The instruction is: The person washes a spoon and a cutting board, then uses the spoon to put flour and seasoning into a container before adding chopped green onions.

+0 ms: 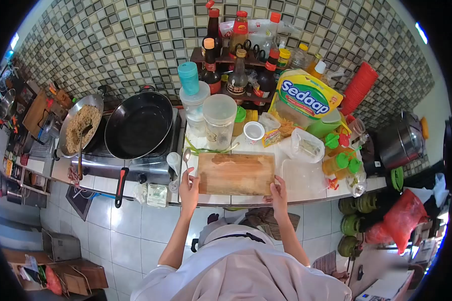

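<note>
A wooden cutting board (236, 173) lies on the white-tiled counter in front of me, its surface stained darker in places. My left hand (189, 186) is closed at the board's left edge, with a metal spoon (187, 156) sticking up from its fingers. Around the right edge of the board, near its lower corner, my right hand (278, 190) is closed, thumb on top. Just behind the board are green stalks (211, 149), a white cup (253, 131) and a tall clear jar (220, 120).
On the stove at left sit a black frying pan (138, 125) and a wok (96, 104) of food with a ladle. Bottles (238, 75) crowd a rack by the wall. A Sedaap pouch (306, 98), a clear plastic container (302, 145) and green-lidded jars (336, 163) stand at right.
</note>
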The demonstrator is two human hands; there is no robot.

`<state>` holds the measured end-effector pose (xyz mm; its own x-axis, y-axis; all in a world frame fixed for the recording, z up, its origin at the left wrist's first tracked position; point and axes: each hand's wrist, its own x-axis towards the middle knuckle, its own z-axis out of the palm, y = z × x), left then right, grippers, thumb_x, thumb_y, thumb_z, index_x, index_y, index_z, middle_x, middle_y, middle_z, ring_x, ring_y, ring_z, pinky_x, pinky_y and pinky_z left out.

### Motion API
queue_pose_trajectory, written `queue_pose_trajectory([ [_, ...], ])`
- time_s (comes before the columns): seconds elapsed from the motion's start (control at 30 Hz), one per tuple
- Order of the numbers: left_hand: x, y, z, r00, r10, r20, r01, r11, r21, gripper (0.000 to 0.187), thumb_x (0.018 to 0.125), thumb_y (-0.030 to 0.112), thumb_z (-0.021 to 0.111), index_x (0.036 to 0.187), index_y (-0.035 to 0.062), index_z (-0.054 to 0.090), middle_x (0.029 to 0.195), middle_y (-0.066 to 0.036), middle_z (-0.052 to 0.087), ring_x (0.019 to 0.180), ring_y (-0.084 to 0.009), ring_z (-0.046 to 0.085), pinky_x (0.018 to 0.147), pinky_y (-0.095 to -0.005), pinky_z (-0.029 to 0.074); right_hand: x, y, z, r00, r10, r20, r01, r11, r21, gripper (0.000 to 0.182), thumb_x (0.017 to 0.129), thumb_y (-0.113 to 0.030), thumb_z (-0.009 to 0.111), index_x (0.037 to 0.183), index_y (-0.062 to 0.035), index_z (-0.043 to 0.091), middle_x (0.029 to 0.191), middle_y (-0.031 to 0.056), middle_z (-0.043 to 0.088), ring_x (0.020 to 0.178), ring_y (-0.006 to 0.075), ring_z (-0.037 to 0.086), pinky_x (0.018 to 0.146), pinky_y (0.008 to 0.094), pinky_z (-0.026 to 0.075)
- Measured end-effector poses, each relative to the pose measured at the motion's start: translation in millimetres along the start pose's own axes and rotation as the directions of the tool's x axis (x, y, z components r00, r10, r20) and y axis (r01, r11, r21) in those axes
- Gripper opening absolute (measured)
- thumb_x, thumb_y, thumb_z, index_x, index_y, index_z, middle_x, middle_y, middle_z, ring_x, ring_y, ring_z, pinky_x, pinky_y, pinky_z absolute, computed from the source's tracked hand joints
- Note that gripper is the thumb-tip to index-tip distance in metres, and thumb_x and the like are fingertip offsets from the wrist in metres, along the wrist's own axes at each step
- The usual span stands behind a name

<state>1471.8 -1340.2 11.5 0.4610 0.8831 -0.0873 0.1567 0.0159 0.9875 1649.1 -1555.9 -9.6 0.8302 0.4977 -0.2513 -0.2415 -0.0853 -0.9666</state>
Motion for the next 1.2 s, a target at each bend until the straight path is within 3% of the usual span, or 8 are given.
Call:
queue_pose_trajectory([
  [0.1, -11, 22, 16, 0.988, 0.136, -0.07, -0.126, 0.983, 0.131, 0.028, 0.085, 0.014, 0.052, 0.112, 0.0041, 0.054, 0.067, -0.002, 0.047, 0.055, -0.0089, 0.043, 0.05, -0.0247, 0.035, -11, -24, -2, 0.992, 0.07, 0.105, -0.067, 0.997, -0.03, 0.044, 0.091, -0.021, 0.048, 0.13, -0.012, 0.03, 0.09, 0.0092, 0.052, 0.053, 0.0136, 0.057, 0.046, 0.0228, 0.047],
  [0.17, -13, 27, 28, 0.881, 0.468, 0.065, -0.463, 0.825, 0.325, 0.025, 0.087, 0.013, 0.049, 0.109, 0.0043, 0.056, 0.068, -0.009, 0.051, 0.056, -0.0202, 0.05, 0.052, -0.0307, 0.039, -9, -24, -11, 0.983, 0.065, 0.175, -0.056, 0.997, -0.054, 0.046, 0.09, -0.02, 0.048, 0.131, -0.012, 0.028, 0.092, 0.0103, 0.052, 0.053, 0.0141, 0.058, 0.046, 0.0232, 0.048],
  [0.2, -20, 43, 34, 0.917, 0.378, 0.129, -0.398, 0.843, 0.361, 0.021, 0.087, 0.012, 0.048, 0.104, 0.0039, 0.058, 0.075, -0.015, 0.053, 0.062, -0.0312, 0.054, 0.056, -0.0371, 0.042, -7, -24, -15, 0.971, 0.049, 0.232, -0.033, 0.997, -0.073, 0.048, 0.09, -0.019, 0.048, 0.132, -0.0119, 0.026, 0.094, 0.0115, 0.052, 0.053, 0.0147, 0.059, 0.046, 0.0236, 0.048],
  [0.3, -22, 37, 55, 0.876, 0.41, 0.254, -0.481, 0.772, 0.416, 0.019, 0.086, 0.012, 0.049, 0.1, 0.0024, 0.058, 0.079, -0.016, 0.053, 0.066, -0.0339, 0.055, 0.058, -0.0405, 0.043, 1, -18, -21, 0.963, 0.022, 0.269, 0.005, 0.995, -0.099, 0.048, 0.09, -0.018, 0.047, 0.133, -0.0113, 0.026, 0.093, 0.013, 0.053, 0.051, 0.0152, 0.058, 0.043, 0.024, 0.048],
  [0.73, -2, 31, 88, 0.62, 0.551, 0.558, -0.785, 0.431, 0.445, 0.016, 0.077, 0.006, 0.058, 0.091, 0.0034, 0.063, 0.081, -0.008, 0.054, 0.081, -0.0259, 0.053, 0.068, -0.0376, 0.046, -14, -31, -16, 0.973, -0.08, 0.217, 0.142, 0.946, -0.291, 0.053, 0.087, -0.011, 0.05, 0.134, -0.0023, 0.027, 0.085, 0.0161, 0.059, 0.049, 0.0152, 0.057, 0.044, 0.0253, 0.048],
  [0.83, 1, 31, 93, 0.586, 0.625, 0.515, -0.81, 0.437, 0.391, 0.014, 0.075, 0.005, 0.06, 0.088, 0.0034, 0.064, 0.082, -0.007, 0.053, 0.08, -0.0254, 0.052, 0.067, -0.037, 0.045, -15, -34, -19, 0.964, -0.081, 0.255, 0.17, 0.921, -0.351, 0.055, 0.086, -0.012, 0.052, 0.133, 0.0, 0.027, 0.087, 0.018, 0.059, 0.05, 0.0158, 0.058, 0.046, 0.026, 0.048],
  [0.97, -1, 29, 94, 0.632, 0.587, 0.506, -0.774, 0.509, 0.377, 0.016, 0.073, 0.005, 0.061, 0.089, 0.0046, 0.065, 0.083, -0.007, 0.052, 0.08, -0.025, 0.051, 0.07, -0.0379, 0.043, -16, -33, -18, 0.96, -0.102, 0.259, 0.199, 0.904, -0.379, 0.057, 0.085, -0.01, 0.054, 0.135, -0.0021, 0.026, 0.094, 0.0188, 0.059, 0.051, 0.0145, 0.058, 0.047, 0.0253, 0.048],
  [1.2, -9, 31, 91, 0.607, 0.654, 0.452, -0.785, 0.403, 0.471, 0.026, 0.074, 0.012, 0.065, 0.1, 0.0114, 0.063, 0.092, -0.007, 0.054, 0.087, -0.0246, 0.052, 0.081, -0.0409, 0.036, -27, -38, -16, 0.964, -0.089, 0.252, 0.19, 0.891, -0.412, 0.066, 0.084, -0.008, 0.054, 0.138, -0.0041, 0.015, 0.103, 0.0195, 0.055, 0.055, 0.0141, 0.059, 0.049, 0.0235, 0.048],
])
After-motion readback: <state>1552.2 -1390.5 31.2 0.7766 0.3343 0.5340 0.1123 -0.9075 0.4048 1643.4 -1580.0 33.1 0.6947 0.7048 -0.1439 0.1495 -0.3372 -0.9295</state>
